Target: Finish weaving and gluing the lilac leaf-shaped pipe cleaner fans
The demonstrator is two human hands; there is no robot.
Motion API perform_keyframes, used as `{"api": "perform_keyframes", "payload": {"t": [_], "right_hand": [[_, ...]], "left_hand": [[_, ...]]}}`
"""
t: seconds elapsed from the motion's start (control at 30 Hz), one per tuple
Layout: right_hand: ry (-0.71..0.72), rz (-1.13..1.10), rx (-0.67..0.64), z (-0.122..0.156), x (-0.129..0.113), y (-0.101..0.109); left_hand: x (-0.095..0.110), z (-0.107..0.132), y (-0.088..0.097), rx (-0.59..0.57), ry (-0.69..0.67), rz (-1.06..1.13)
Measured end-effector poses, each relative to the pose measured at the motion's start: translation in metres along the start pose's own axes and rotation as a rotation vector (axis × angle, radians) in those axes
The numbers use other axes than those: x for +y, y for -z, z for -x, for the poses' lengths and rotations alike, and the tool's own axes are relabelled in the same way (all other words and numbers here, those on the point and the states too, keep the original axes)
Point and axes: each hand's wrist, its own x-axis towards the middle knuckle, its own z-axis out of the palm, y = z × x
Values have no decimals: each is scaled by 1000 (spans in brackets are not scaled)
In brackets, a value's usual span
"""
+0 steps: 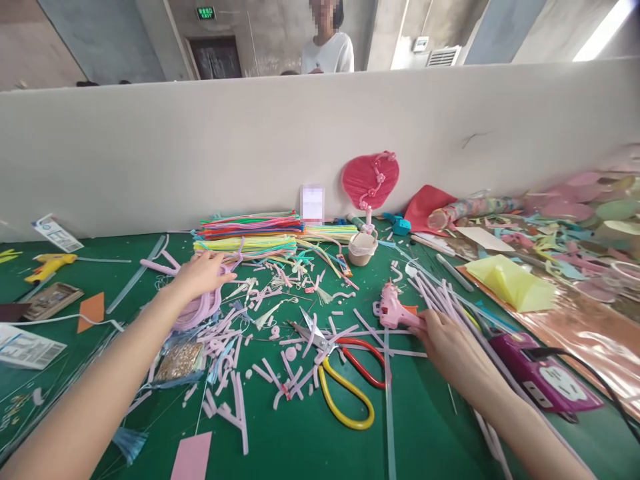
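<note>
My left hand [203,272] is closed around the upper edge of a lavender pipe-cleaner piece [200,310] with curved, layered bands; the palm and part of the grip are hidden. In my right hand [443,333] is the handle of a pink hot glue gun [393,308], its nozzle pointing up and away. A clear glue stick [389,413] runs down from below it toward the front edge. Between my hands lie open scissors [327,347] with one red and one yellow handle. Cut lavender pipe-cleaner bits [225,343] are scattered around them.
Bundled coloured pipe cleaners [247,230] lie at the back near a red fan [371,180] standing in a small cup [363,250]. A yellow glue gun [50,267] is far left, a purple power strip [545,373] right. A white partition [250,147] closes the back; a person [327,53] is beyond.
</note>
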Motion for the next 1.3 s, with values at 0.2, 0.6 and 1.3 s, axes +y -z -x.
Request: {"api": "perform_keyframes", "payload": {"t": [0.2,0.6,1.3], "right_hand": [[-218,-374,231,2,-14,29],[-655,-1673,-174,-6,-54,69],[-680,-1754,-234,-1,-54,69]], "left_hand": [[27,41,5,200,-140,-19],[41,95,-37,456,-159,275],[37,105,-45,514,-174,316]]}}
